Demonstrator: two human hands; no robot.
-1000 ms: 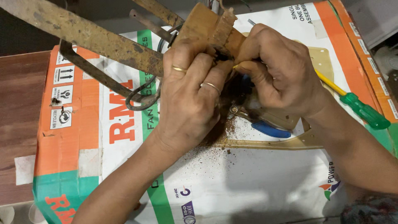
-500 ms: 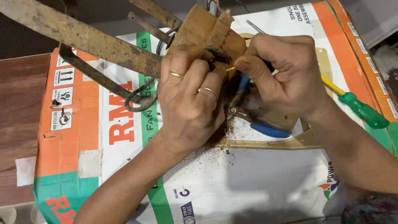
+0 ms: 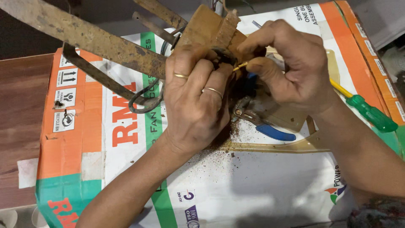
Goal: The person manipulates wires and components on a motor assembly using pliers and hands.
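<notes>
Underneath everything lies a big cardboard box [image 3: 126, 139], white with orange and green bands, its glossy face dusted with dark rust crumbs near the middle. It sits on a brown wood-grain table [image 3: 21, 126] that shows only along the left edge. My left hand [image 3: 196, 105], two thin gold rings on its fingers, is curled tight around the lower part of a rusty brown metal housing [image 3: 209, 29] at the box's far edge; its surface is rough, flaky and boxy in shape. My right hand [image 3: 291, 67] is pressed together at the fingertips, pinching a thin yellow wire [image 3: 240, 66] that sticks out between the two hands. What the wire joins inside the housing is hidden behind my fingers. A long, flat, badly rusted metal blade [image 3: 84, 38] runs from the far left corner in toward the housing, and its outer end is cut off by the frame. Below it a narrower dark strip [image 3: 97, 78] slants across the box to a bent wire loop [image 3: 145, 101]. Pliers with blue grips [image 3: 270, 131] lie on the box under my right hand, their jaws partly covered. A screwdriver with a yellow shaft and clear green handle [image 3: 371, 114] lies toward the right edge, its tip hidden behind my wrist.
</notes>
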